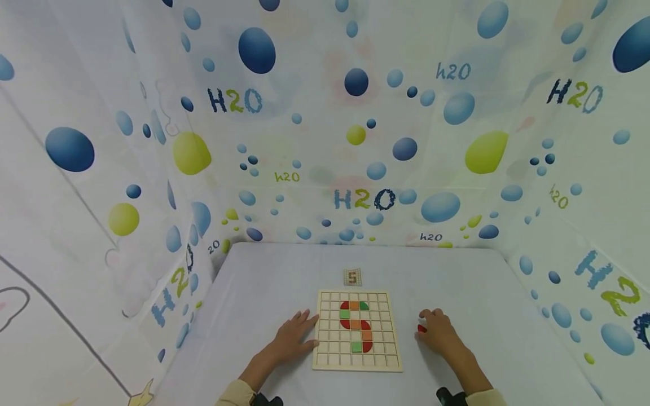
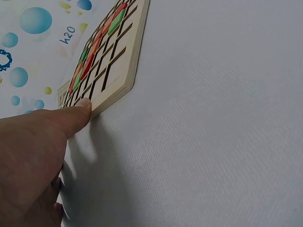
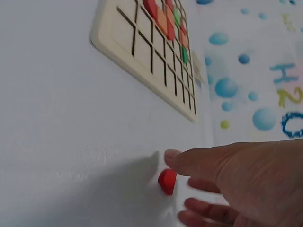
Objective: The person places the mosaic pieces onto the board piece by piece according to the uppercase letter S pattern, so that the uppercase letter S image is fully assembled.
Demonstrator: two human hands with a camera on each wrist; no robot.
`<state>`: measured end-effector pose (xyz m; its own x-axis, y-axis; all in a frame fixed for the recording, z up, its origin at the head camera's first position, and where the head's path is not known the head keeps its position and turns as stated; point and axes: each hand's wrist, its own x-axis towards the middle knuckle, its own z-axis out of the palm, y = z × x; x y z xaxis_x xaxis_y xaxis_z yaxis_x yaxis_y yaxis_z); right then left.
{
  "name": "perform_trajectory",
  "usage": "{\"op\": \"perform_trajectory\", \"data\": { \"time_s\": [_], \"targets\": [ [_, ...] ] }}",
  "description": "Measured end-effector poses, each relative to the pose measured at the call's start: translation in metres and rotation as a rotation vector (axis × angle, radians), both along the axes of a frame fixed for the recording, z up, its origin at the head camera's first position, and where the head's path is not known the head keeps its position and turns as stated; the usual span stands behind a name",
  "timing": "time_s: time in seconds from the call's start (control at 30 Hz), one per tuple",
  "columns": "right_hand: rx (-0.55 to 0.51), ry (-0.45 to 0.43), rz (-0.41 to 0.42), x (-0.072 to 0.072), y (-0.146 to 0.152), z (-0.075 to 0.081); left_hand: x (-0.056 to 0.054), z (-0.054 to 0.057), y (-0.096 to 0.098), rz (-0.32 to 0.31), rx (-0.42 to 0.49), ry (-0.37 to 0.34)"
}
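Note:
A wooden grid board [image 1: 330,360] lies on the table, with red, orange and green tiles [image 1: 355,324] set in an S-like shape. At its left edge rests my left hand [image 1: 291,340], fingers spread and thumb touching the rim, as the left wrist view also shows. To the right of the board, my right hand [image 1: 440,336] is low over the table. A small red tile [image 3: 167,182] with a rounded side is near its thumb tip. In the right wrist view the fingers stand apart from this tile, and no grip on it shows.
Behind the board lies a small card [image 1: 352,277] printed with a coloured S on a grid. White cloth covers the table [image 1: 274,270]. A curtain [image 1: 315,141] with blue and green dots and H2O lettering rises behind and at both sides.

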<state>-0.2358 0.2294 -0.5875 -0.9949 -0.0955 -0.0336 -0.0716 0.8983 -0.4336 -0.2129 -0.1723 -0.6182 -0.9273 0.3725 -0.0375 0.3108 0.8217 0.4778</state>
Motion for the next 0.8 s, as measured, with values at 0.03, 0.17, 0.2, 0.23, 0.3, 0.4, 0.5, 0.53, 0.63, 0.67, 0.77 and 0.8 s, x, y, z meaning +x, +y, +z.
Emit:
{"op": "perform_trajectory", "data": {
  "time_s": [0.03,0.17,0.2,0.23,0.3,0.4,0.5,0.53,0.63,0.67,0.77,0.8],
  "targets": [
    [0.011,-0.018,-0.012,0.0,0.004,-0.001,0.0,0.001,0.0,0.001,-0.003,0.002],
    [-0.022,-0.03,-0.015,0.0,0.01,-0.005,0.0,0.0,0.0,0.007,-0.004,-0.008],
    [-0.039,-0.023,-0.011,0.0,0.01,-0.005,-0.001,0.0,0.0,0.01,0.002,-0.013],
    [-0.056,-0.018,-0.004,0.0,0.01,-0.006,-0.001,0.0,0.0,0.013,0.008,-0.017],
    [-0.069,-0.011,0.009,-0.001,0.01,-0.007,-0.002,-0.003,-0.001,0.016,0.014,-0.018],
    [-0.081,-0.016,0.013,-0.003,0.009,-0.01,-0.002,-0.006,-0.001,0.016,0.014,-0.019],
    [-0.09,-0.019,0.017,-0.003,0.008,-0.013,-0.001,-0.006,-0.002,0.004,0.007,-0.018],
    [-0.092,-0.018,0.019,-0.003,0.008,-0.014,-0.001,-0.005,-0.002,0.003,0.006,-0.022],
    [-0.097,-0.011,0.023,-0.003,0.008,-0.015,0.001,0.0,-0.001,-0.003,0.012,-0.02],
    [-0.098,-0.007,0.024,-0.003,0.008,-0.015,0.002,0.001,-0.001,-0.003,0.015,-0.017],
    [-0.1,-0.009,0.018,-0.003,0.008,-0.015,0.002,0.004,-0.001,-0.004,0.015,-0.018],
    [-0.099,-0.01,0.018,-0.002,0.008,-0.014,0.002,0.004,-0.001,-0.005,0.013,-0.013]
  ]
}}
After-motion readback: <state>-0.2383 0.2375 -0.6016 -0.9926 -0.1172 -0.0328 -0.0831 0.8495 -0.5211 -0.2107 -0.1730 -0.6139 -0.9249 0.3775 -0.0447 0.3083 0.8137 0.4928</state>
